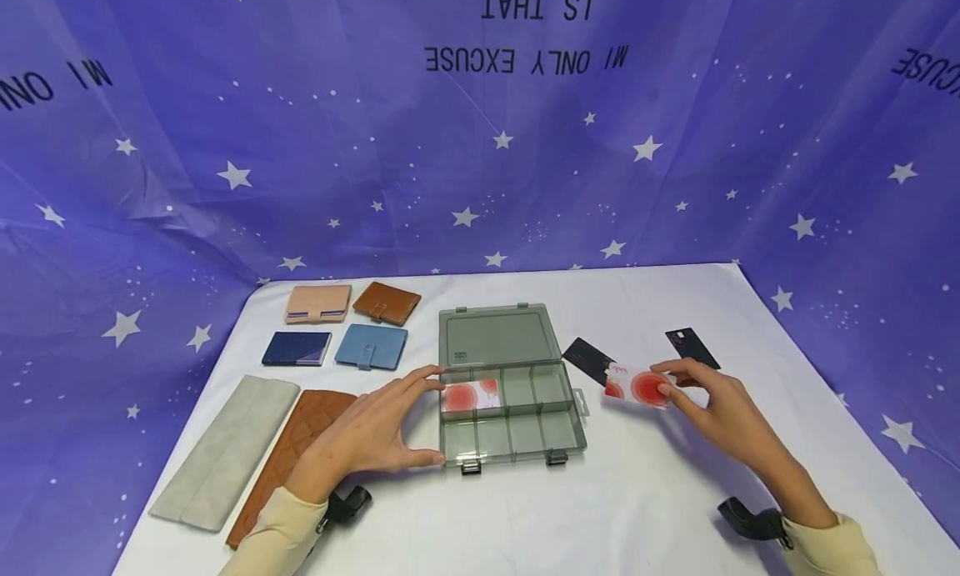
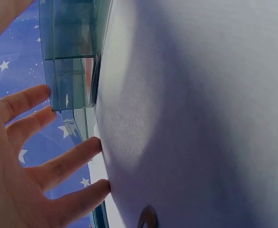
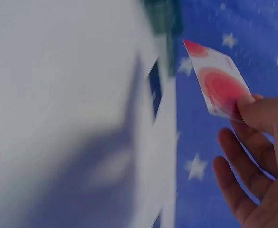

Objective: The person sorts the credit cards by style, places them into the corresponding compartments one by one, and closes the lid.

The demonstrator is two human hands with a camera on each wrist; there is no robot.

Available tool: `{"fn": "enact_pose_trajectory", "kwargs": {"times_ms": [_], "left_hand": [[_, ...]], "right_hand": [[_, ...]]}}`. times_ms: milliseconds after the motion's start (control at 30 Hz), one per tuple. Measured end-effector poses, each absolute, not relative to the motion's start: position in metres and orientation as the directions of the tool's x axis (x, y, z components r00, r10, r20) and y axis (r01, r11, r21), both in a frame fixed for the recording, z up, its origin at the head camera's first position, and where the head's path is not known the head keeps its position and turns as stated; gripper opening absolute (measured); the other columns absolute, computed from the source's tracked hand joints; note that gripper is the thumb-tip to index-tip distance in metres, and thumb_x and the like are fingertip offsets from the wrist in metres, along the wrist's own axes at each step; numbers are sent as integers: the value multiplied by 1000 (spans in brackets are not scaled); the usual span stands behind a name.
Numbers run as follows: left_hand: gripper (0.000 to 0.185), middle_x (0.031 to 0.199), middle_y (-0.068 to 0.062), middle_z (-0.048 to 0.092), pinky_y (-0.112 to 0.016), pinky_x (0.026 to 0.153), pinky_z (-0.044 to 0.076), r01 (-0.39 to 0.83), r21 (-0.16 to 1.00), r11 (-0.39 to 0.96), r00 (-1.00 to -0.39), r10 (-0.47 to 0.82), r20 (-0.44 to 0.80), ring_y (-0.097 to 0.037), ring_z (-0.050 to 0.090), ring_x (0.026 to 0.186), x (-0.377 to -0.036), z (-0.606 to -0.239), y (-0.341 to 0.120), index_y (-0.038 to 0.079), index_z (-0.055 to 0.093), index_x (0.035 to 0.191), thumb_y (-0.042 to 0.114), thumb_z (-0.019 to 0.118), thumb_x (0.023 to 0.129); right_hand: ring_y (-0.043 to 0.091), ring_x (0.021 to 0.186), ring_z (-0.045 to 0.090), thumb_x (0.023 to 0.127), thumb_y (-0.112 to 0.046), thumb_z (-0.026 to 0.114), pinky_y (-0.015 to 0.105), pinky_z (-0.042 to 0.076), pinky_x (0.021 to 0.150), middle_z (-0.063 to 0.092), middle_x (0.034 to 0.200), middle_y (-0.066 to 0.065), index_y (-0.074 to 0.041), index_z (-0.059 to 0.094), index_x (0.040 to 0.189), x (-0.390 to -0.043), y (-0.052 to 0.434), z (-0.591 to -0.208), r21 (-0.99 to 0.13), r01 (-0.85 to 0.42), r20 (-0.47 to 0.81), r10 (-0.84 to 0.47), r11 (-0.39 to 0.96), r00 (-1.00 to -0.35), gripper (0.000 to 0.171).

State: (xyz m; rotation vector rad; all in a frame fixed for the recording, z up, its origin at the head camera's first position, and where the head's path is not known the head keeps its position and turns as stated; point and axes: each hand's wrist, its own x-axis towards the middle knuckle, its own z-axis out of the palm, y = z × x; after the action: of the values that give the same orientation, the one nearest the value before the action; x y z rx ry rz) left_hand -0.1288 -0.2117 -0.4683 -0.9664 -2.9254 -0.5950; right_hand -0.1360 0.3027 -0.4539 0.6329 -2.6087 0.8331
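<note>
The white card with red circles [image 1: 637, 386] is held just above the table [image 1: 645, 493], to the right of the grey compartment box [image 1: 510, 409] and apart from it; its long axis runs left to right. The right hand [image 1: 720, 409] pinches the card's right end between thumb and fingertips, its other fingers loosely spread. The box lies to the left of this hand. A matching card [image 1: 471, 397] lies in the box's far-left compartment. The left hand [image 1: 375, 430], fingers straight and spread, touches the box's left wall. Two dark cards [image 1: 588, 359] lie beyond the held card
</note>
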Motion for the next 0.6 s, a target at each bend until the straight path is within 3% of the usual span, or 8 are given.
{"fn": "enact_pose_trajectory", "kwargs": {"times_ms": [267, 433, 600], "left_hand": [[98, 170, -1, 41, -52, 107, 54, 572, 353, 741, -812, 571, 118, -29, 53, 147, -131, -470, -211, 22, 52, 156, 76, 81, 80], [98, 170, -1, 42, -51, 108, 54, 577, 357, 734, -808, 576, 123, -29, 53, 147, -131, -470, -210, 21, 53, 156, 74, 83, 79], [98, 169, -1, 43, -51, 109, 54, 577, 353, 736, -809, 574, 126, -29, 55, 145, -130, -471, -211, 21, 53, 155, 75, 82, 79]], "right_hand": [[17, 89, 77, 93, -4, 84, 35, 64, 76, 79, 100, -3, -17, 72, 119, -164, 230, -433, -537, -557, 439, -355, 634, -826, 32], [18, 81, 77, 96, -5, 81, 32, 61, 69, 77, 94, -1, -15, 70, 118, -169, 192, -432, -632, -535, 358, -401, 561, -844, 27], [19, 87, 78, 98, -6, 79, 34, 64, 75, 79, 98, 1, -13, 69, 116, -171, 159, -442, -633, -547, 321, -457, 548, -829, 22]]}}
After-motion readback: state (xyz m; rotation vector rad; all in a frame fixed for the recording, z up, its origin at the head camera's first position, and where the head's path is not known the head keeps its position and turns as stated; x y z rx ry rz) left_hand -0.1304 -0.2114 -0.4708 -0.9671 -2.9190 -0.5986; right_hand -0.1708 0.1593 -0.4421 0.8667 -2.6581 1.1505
